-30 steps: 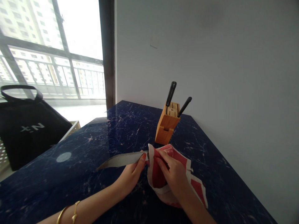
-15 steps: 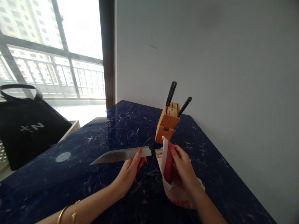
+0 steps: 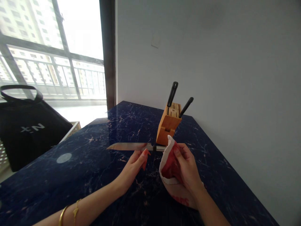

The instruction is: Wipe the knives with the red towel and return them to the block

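Observation:
A kitchen knife (image 3: 131, 146) lies level in front of me, its blade pointing left and its dark collar near my hands. My left hand (image 3: 133, 164) is closed at the heel of the blade, thumb along the lower edge. The fingers behind are partly hidden. My right hand (image 3: 187, 164) grips a red and white cloth (image 3: 168, 166), folded over the end of the knife handle. Most of that handle is covered. Just beyond the hands, a wooden knife block (image 3: 164, 127) holds two black-handled knives (image 3: 172, 94).
The dark blue marbled table (image 3: 131, 122) runs back to a grey wall (image 3: 211, 62). A pale round spot (image 3: 64, 158) shows on its left part. A black tote bag (image 3: 28, 131) stands at the left beside a window (image 3: 82, 62).
The knife has swung level, its tip rising and shifting right. My left hand has moved right along the blade toward the collar. The cloth has opened out a little around the handle.

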Available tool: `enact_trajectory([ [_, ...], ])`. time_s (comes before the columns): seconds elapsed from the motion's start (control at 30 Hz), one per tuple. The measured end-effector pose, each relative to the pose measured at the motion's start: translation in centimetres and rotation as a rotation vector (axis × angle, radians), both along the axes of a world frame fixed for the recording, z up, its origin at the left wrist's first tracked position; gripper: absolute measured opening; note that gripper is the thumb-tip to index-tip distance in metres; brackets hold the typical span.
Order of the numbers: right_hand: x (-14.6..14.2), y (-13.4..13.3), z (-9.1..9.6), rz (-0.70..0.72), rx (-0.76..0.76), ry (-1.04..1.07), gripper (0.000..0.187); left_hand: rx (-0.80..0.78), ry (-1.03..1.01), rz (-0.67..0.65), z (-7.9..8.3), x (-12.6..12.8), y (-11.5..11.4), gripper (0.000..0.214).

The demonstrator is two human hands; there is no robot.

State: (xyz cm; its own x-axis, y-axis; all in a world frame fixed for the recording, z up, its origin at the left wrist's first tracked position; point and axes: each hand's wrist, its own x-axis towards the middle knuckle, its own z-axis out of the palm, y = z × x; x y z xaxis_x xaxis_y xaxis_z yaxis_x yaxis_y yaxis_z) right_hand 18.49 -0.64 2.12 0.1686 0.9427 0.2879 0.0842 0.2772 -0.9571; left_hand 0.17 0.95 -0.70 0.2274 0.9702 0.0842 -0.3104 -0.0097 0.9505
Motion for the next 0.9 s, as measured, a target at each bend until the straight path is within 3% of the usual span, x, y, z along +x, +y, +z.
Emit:
enact_trajectory([
  [0.3,-0.2,-0.2,0.5,-0.087,0.137,-0.248,0.021,-0.344,-0.391,-0.199,2.0,-0.9,0.6,0.052],
  [0.53,-0.1,-0.1,0.3,-0.04,0.161,-0.242,0.02,-0.452,-0.455,-0.282,1.9,-1.6,1.0,0.055],
  [0.9,-0.2,-0.2,0.2,0.011,0.213,-0.249,0.013,-0.543,-0.441,-0.124,0.9,-1.5,1.4,0.029],
])
